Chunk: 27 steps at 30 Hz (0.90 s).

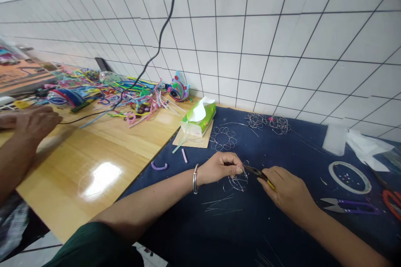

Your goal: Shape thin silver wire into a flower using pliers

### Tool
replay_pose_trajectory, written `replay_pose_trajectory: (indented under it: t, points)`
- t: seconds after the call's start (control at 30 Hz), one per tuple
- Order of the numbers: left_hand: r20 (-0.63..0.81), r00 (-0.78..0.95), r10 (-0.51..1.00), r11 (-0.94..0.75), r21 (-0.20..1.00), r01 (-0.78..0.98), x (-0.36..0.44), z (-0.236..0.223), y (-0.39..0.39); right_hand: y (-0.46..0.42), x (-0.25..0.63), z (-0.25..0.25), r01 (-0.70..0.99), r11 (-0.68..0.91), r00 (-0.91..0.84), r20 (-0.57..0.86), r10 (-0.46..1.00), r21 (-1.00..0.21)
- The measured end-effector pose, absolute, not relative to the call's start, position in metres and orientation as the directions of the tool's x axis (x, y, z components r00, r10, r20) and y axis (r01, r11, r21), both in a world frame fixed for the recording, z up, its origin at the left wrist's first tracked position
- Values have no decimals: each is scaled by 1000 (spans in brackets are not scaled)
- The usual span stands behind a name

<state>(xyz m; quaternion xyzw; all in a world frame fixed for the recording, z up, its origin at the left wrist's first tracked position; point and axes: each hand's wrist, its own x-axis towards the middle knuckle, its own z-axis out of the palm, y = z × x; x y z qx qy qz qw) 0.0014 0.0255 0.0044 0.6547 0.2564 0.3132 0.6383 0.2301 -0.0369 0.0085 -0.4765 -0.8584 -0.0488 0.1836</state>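
My left hand [219, 168], with a silver bangle [195, 179] at its wrist, pinches a looped thin-wire piece [239, 182] between thumb and fingers. Wrapped round the yellow handles of a pair of pliers [255, 171] is my right hand [290, 192]; the plier jaws meet the wire piece beside my left fingertips. Whether the jaws are closed on the wire is too small to tell. Behind my left hand a flower-shaped wire ring [223, 139] lies flat on the dark blue cloth [200, 233]. Several loose straight wires [219, 205] lie in front of my hands.
Tissues in a green pack [200, 117] stand behind. Wire coils [266, 123] lie by the tiled wall. To the right are a round tape roll [350, 177] and purple thread snips [351, 206]. At left, colourful pipe cleaners [138, 96] cover the wooden table near another person's hands [34, 123].
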Motion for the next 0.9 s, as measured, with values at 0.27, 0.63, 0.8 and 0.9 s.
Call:
replay_pose_trajectory:
  t: [0.27,0.63,0.8,0.9]
  points:
    - [-6,711,703,205,959,-195,5,-1,22,-35,230,-2,817,557,-460,414,785,-150]
    - [-23,658,753,177,970,-168,4,0,20,-36,227,5,812,559,-467,389,794,-169]
    - [-16,657,753,168,971,-169,5,0,20,-37,227,6,809,562,-471,382,795,-172]
    - [-17,663,748,183,966,-182,5,-1,20,-38,226,4,815,554,-465,379,800,-170]
